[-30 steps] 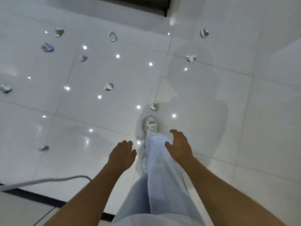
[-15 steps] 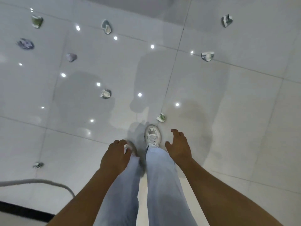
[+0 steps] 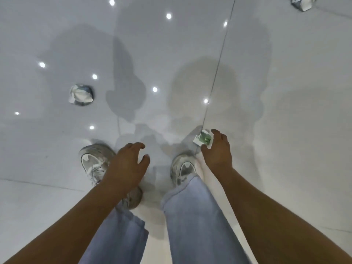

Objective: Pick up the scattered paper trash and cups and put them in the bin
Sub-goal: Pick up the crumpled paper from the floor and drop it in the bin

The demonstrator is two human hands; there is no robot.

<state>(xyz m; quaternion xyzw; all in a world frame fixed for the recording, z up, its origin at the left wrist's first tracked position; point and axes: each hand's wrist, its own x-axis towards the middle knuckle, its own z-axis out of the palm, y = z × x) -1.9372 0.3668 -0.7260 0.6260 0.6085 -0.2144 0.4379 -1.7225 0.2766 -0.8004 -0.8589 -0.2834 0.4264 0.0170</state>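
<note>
A small crumpled green-and-white paper lies on the glossy white tile floor, just ahead of my right shoe. My right hand is down at it, index finger over its far side and thumb at its near side, pinching it. My left hand hangs over my left shoe with fingers loosely curled and holds nothing. A second crumpled grey-white paper ball sits on the floor to the front left. A third paper scrap is cut off at the top right edge. No bin is in view.
My two grey-white shoes and light blue trouser legs fill the lower middle. A dark tile joint runs away from the right shoe. Ceiling lights reflect as bright dots on the floor.
The view has dropped much closer to the floor. My right hand has moved forward and down onto the green-and-white paper and closed around it. The left hand has stayed empty.
</note>
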